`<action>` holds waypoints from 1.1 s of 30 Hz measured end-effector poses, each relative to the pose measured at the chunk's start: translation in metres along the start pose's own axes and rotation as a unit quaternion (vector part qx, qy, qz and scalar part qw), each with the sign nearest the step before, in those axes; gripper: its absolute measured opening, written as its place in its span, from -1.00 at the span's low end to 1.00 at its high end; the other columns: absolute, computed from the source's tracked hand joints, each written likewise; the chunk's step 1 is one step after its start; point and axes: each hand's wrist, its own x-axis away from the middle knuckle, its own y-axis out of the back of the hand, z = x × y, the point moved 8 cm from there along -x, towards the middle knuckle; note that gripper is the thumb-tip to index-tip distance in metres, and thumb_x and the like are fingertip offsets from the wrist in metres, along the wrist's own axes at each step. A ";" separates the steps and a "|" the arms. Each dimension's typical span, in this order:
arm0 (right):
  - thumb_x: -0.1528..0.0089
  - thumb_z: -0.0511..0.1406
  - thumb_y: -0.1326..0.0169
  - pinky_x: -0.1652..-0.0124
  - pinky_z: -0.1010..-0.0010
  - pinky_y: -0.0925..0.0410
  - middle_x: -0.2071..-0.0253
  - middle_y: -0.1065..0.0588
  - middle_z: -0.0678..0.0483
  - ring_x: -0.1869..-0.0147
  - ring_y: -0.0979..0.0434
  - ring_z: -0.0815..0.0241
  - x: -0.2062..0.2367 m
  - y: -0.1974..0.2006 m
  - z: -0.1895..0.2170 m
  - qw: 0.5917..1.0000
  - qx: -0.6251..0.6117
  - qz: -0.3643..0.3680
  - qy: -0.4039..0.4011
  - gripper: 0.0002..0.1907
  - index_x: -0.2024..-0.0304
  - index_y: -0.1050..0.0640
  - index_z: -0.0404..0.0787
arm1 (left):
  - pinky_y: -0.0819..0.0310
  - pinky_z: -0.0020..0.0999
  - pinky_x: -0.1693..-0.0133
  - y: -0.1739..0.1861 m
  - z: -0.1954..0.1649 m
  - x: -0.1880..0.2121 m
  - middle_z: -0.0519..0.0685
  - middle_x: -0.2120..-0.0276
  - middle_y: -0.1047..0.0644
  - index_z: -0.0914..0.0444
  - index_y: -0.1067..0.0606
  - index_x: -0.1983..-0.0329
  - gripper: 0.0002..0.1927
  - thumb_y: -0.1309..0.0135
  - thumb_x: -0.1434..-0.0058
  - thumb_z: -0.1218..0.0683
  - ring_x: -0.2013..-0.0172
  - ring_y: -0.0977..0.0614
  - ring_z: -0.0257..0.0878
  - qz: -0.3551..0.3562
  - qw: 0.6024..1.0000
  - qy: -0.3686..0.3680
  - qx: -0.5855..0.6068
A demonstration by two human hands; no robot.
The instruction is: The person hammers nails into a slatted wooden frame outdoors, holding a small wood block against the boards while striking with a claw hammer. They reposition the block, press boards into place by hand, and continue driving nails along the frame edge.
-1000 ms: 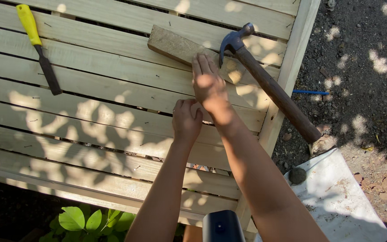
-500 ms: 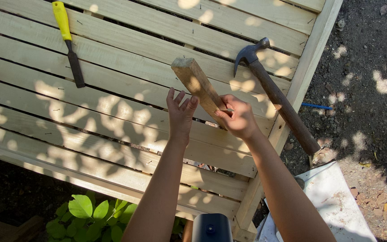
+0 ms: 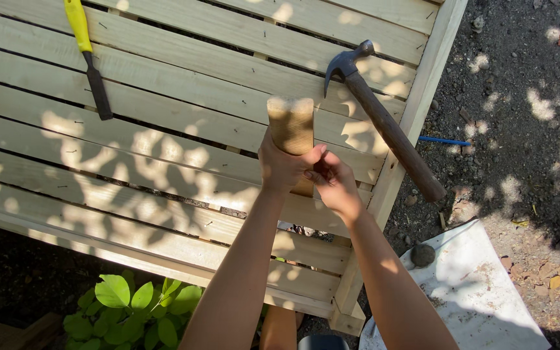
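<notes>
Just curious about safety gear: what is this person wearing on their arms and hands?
Nothing that shows. Both forearms are bare up to the picture's lower edge, with no sleeves, and the left hand and right hand have no gloves, watch or rings visible.

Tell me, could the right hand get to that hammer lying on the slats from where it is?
Probably yes: the hammer lies bare on the slats just beyond the right hand, nothing between, though that hand now grips the wooden block.

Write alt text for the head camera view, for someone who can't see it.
Both hands, left hand and right hand, grip a short wooden block held upright above a slatted wooden panel. A claw hammer and a yellow-handled chisel lie on the slats in dappled sunlight.
</notes>
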 end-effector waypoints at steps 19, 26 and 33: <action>0.02 -0.01 -0.43 -0.11 0.02 -0.34 -0.11 -0.47 -0.18 -0.17 -0.38 -0.20 -0.011 0.097 0.066 0.627 0.746 -0.182 0.129 -0.20 -0.13 -0.50 -0.30 | -0.62 -0.29 0.11 -0.004 0.046 0.055 0.00 0.19 -0.66 0.31 -0.48 0.04 -0.35 -0.46 0.19 0.02 0.18 -0.70 -0.26 0.007 0.991 0.049 -0.121; -0.13 -0.26 -0.28 0.14 0.11 -0.43 0.17 -0.55 -0.16 0.04 -0.54 -0.18 -0.023 0.131 0.031 0.718 0.678 -0.143 -0.075 -0.47 -0.08 -0.46 -0.36 | -0.60 -0.34 0.14 0.003 0.049 0.073 -0.06 0.22 -0.62 0.30 -0.49 0.07 -0.41 -0.45 0.15 0.01 0.21 -0.64 -0.31 0.008 0.996 0.036 -0.076; -0.17 -0.33 -0.17 0.33 0.36 -0.41 0.44 -0.55 0.06 0.39 -0.56 0.21 0.117 0.057 0.080 0.927 0.330 -0.138 -0.111 -0.58 -0.08 -0.47 -0.22 | -0.60 -0.32 0.11 0.011 0.040 0.078 -0.06 0.20 -0.67 0.25 -0.52 0.07 -0.40 -0.47 0.15 -0.05 0.18 -0.70 -0.26 0.009 0.983 0.065 -0.174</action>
